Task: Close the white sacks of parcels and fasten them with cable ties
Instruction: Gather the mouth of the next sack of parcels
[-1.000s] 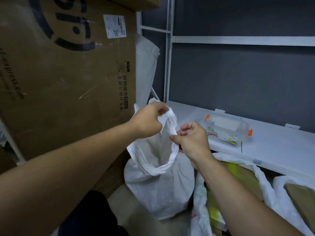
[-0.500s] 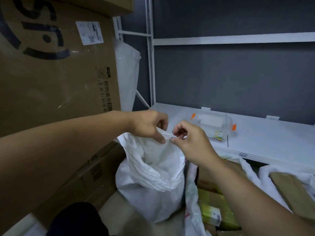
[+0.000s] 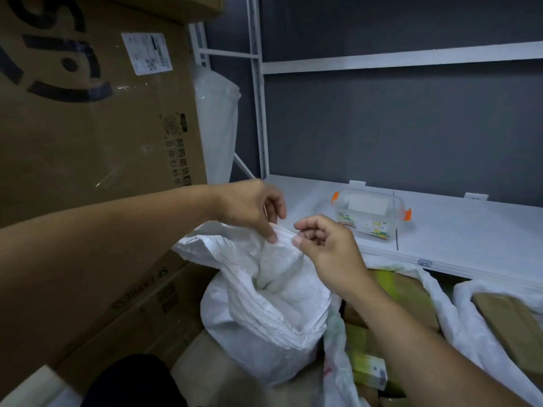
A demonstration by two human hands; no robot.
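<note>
A white woven sack (image 3: 264, 327) stands on the floor in front of me with its mouth gaping. My left hand (image 3: 249, 208) pinches the far rim of the sack's mouth between thumb and fingers. My right hand (image 3: 326, 248) pinches the same rim just to the right, thumb against forefinger, a little apart from the left. What lies inside the sack is hidden. No cable tie is plainly visible in either hand.
A big brown cardboard box (image 3: 88, 127) fills the left. A white shelf (image 3: 455, 230) carries a clear plastic box with orange clips (image 3: 370, 212). Two more white sacks (image 3: 435, 295) with cardboard parcels (image 3: 396, 292) stand open at the right, under the shelf.
Both hands came down and together on the sack's rim. The mouth, held up and wide a second ago, is now lower and folded over toward the left.
</note>
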